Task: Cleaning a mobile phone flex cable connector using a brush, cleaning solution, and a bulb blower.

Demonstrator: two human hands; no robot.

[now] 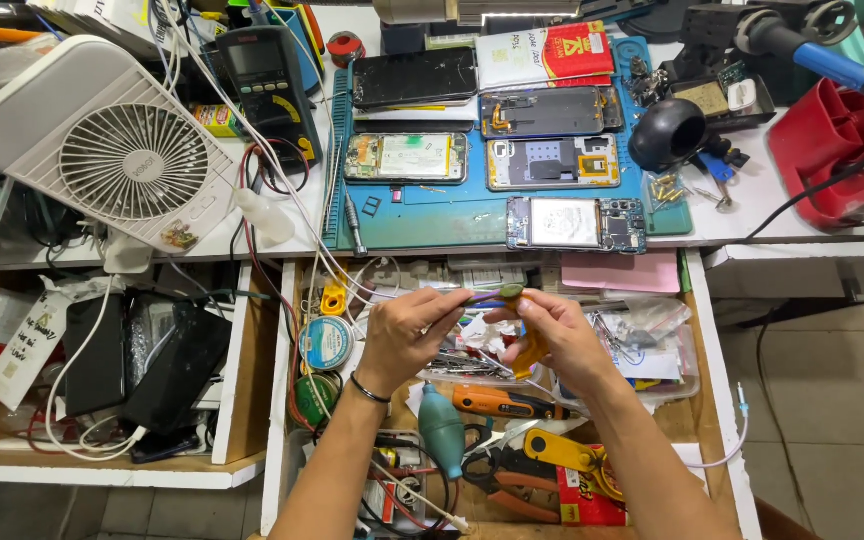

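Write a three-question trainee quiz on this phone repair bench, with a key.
1. True or false: both hands are over the open drawer, not the blue mat.
2. Which stands left of the mat? A) white fan B) red holder C) black dome
3. What does the left hand pinch with the right hand?

Key
1. True.
2. A, the white fan; the red holder and black dome are to its right.
3. A small green-tipped tool; its exact kind is too small to tell.

Head camera, looking steeply down, near hands (482,330), over open drawer (282,400).
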